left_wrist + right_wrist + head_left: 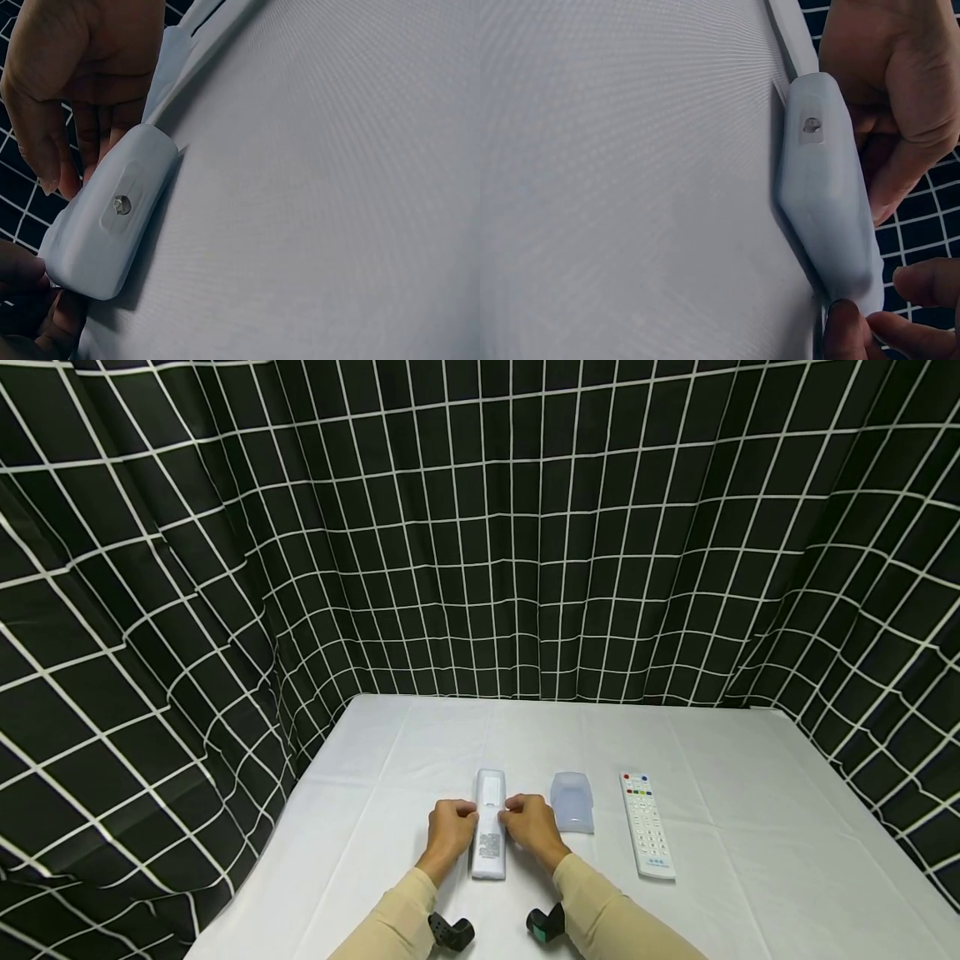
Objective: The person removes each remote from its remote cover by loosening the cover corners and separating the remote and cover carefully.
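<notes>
A white remote control [489, 846] lies back side up on the table, its printed label facing up and a pale translucent cover around it. My left hand [448, 828] pinches its left edge near the middle, and my right hand [534, 823] grips the right edge opposite. In the left wrist view the remote's near end [112, 217] carries a small round metallic spot, with thumb and fingers of the left hand [37, 315] at its side. Fingertips of the right hand [900, 331] sit against the lower side of the remote [821, 180] in the right wrist view.
Just right of my right hand lies a bluish translucent cover piece [572, 803]. Farther right is a second white remote [648, 827], buttons up. A white cloth covers the table [735, 860]; black grid-patterned curtains [517, 543] stand behind it and at both sides.
</notes>
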A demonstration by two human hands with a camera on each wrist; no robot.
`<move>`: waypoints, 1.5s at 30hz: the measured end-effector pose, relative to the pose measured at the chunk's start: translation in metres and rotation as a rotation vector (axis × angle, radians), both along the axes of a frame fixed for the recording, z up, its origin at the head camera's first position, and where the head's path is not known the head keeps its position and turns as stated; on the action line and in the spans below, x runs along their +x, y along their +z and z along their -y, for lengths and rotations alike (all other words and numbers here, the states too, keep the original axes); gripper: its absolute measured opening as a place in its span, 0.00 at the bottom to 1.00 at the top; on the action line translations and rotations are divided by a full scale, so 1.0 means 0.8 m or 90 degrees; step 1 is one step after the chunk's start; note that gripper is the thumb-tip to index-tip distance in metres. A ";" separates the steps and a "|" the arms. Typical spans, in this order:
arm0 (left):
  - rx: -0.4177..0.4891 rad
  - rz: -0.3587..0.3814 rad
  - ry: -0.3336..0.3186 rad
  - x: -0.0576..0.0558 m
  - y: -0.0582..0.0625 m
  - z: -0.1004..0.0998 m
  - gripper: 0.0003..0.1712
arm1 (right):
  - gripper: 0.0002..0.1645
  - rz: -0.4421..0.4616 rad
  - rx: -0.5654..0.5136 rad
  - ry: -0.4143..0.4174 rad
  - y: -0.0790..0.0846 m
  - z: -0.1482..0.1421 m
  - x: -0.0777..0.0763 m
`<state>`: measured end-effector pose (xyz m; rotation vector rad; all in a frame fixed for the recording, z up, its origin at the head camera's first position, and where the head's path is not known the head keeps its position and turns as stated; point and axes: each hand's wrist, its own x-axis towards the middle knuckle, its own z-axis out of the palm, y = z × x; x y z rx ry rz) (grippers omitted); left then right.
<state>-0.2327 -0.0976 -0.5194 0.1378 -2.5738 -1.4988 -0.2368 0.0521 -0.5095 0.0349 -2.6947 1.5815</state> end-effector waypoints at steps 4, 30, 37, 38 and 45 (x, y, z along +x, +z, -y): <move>0.004 0.007 -0.005 0.000 -0.002 0.001 0.07 | 0.15 0.016 -0.005 -0.002 -0.002 0.001 0.000; 0.001 0.061 -0.005 -0.011 0.006 0.002 0.07 | 0.16 0.027 -0.016 -0.017 -0.003 0.004 -0.008; 0.002 0.081 0.008 -0.016 0.007 0.000 0.12 | 0.20 0.068 -0.097 -0.046 -0.006 0.007 -0.015; 0.002 0.080 0.010 -0.016 0.007 0.000 0.12 | 0.19 0.076 -0.110 -0.047 -0.006 0.007 -0.015; 0.011 0.056 0.033 -0.020 0.010 -0.002 0.13 | 0.10 0.088 -0.153 -0.042 -0.004 0.006 -0.019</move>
